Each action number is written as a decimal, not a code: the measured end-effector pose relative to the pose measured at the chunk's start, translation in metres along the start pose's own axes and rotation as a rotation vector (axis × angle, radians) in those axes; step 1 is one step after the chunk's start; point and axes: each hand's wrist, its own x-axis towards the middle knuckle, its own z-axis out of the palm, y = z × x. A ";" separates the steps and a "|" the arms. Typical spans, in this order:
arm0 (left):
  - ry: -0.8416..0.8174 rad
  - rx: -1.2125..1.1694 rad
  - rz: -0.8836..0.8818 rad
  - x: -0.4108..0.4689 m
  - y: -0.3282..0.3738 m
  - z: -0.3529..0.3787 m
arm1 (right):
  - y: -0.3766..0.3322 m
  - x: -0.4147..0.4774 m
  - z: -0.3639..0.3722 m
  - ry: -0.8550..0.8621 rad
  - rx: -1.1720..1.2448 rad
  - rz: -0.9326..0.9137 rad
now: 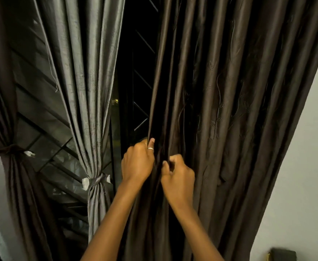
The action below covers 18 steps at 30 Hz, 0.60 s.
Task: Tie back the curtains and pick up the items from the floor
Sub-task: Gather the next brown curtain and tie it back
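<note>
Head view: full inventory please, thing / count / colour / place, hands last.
Brown curtain: 1, dark brown with faint stitched pattern, centre to right, hanging loose, not tied.
Grey curtain: 1, silver-grey, left of centre, cinched low by a grey tie.
Far-left curtain: 1, dark brown, left edge, cinched by a dark tie.
Window grille: 1, black bars, behind the curtains; dark outside.
Wall: pale grey, right side.
Dark object: 1, bottom right corner, cannot identify.
Ring: 1, silver, on a left-hand finger.
Left hand: gripping the brown curtain's inner edge.
Right hand: pinching folds beside it.
</note>
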 end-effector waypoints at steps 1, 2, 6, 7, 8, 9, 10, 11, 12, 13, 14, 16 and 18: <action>-0.027 -0.045 0.016 -0.002 0.003 0.004 | -0.003 0.000 0.005 -0.035 0.028 -0.011; -0.052 -0.085 0.029 -0.004 0.003 0.008 | -0.004 0.000 0.009 -0.065 0.055 -0.018; -0.094 -0.210 0.006 -0.006 0.003 0.008 | -0.003 0.002 0.017 -0.095 0.112 -0.040; -0.121 -0.246 -0.015 -0.006 0.003 0.006 | -0.003 0.002 0.018 -0.088 0.117 -0.047; -0.155 -0.277 -0.034 -0.007 0.004 0.003 | -0.002 0.002 0.018 -0.080 0.122 -0.055; -0.192 -0.299 -0.046 -0.008 0.006 0.001 | -0.001 0.002 0.019 -0.073 0.123 -0.064; -0.232 -0.319 -0.055 -0.010 0.008 -0.001 | 0.001 0.002 0.020 -0.067 0.120 -0.073; -0.270 -0.334 -0.061 -0.012 0.010 -0.003 | 0.001 0.000 0.021 -0.065 0.113 -0.081; -0.296 -0.338 -0.064 -0.013 0.013 -0.004 | 0.002 -0.001 0.022 -0.067 0.104 -0.088; -0.301 -0.327 -0.057 -0.013 0.014 -0.003 | 0.003 -0.002 0.023 -0.072 0.091 -0.096; -0.282 -0.306 -0.046 -0.013 0.015 -0.002 | 0.004 -0.003 0.025 -0.079 0.075 -0.106; -0.200 -0.232 -0.026 -0.009 0.014 0.003 | 0.007 -0.008 0.029 -0.104 0.059 -0.128; -0.121 -0.178 -0.048 -0.007 0.010 0.009 | 0.010 -0.012 0.032 -0.143 0.089 -0.143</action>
